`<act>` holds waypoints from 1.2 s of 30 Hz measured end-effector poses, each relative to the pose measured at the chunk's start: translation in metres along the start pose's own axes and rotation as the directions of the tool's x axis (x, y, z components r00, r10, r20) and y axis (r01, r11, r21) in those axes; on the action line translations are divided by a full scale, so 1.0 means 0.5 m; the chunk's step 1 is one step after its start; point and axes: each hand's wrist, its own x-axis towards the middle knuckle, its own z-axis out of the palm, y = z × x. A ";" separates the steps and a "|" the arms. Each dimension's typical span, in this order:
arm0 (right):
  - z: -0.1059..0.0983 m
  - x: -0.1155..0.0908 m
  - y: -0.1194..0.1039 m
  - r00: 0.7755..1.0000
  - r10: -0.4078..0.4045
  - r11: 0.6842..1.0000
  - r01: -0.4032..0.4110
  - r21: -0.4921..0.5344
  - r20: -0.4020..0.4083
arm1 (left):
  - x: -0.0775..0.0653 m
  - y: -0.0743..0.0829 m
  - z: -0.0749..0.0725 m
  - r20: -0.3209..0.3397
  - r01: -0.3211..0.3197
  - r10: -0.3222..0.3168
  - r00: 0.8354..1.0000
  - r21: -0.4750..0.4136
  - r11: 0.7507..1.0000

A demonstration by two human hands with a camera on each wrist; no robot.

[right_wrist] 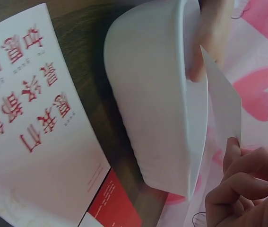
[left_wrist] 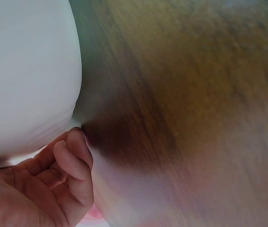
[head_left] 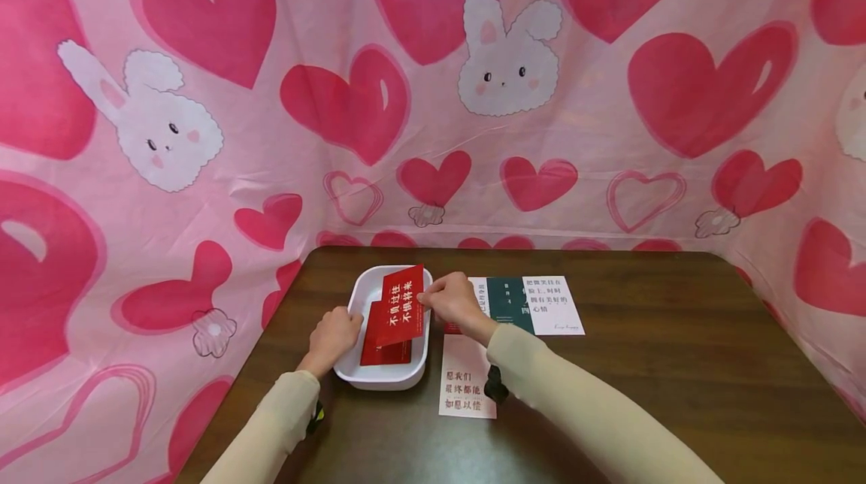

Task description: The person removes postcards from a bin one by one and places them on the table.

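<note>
Over the white plastic basin point(head_left: 382, 379), my right hand point(head_left: 456, 304) pinches a red card point(head_left: 404, 304) with white Chinese characters by its right edge. The card is tilted, and its pale back point(right_wrist: 226, 104) faces the right wrist camera. Beneath it, another red card point(head_left: 387, 356) lies in the basin, partly covered in the head view. My left hand point(head_left: 336, 335) grips the basin's left rim; in the left wrist view its curled fingers point(left_wrist: 74, 158) are right at the basin's side.
Right of the basin lie a white card with red characters point(head_left: 467, 390), a dark green card point(head_left: 509, 307) and a white card with black characters point(head_left: 555, 307), overlapping others. They are on a brown wooden table point(head_left: 649, 349). A pink heart-and-rabbit cloth point(head_left: 433, 131) hangs behind the table.
</note>
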 end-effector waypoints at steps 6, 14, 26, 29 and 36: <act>-0.016 -0.014 0.015 0.998 -0.051 0.999 0.051 -0.014 -0.026 | 0.003 -0.004 0.001 -0.008 -0.005 0.005 1.000 0.007 1.000; -0.036 -0.031 0.029 0.998 -0.030 0.999 0.031 0.010 -0.050 | 0.007 -0.009 0.004 -0.017 -0.023 0.023 1.000 0.001 1.000; -0.059 -0.072 0.057 0.997 0.066 0.994 -0.061 0.091 -0.049 | 0.009 -0.009 0.003 -0.011 -0.015 0.015 1.000 -0.004 1.000; -0.066 -0.084 0.065 0.996 0.066 0.994 -0.060 0.096 -0.058 | 0.009 -0.012 0.003 -0.008 -0.015 0.015 1.000 -0.010 1.000; -0.084 -0.108 0.093 0.996 0.060 0.995 -0.054 0.083 -0.068 | 0.010 -0.015 0.006 0.001 -0.024 0.024 1.000 -0.010 1.000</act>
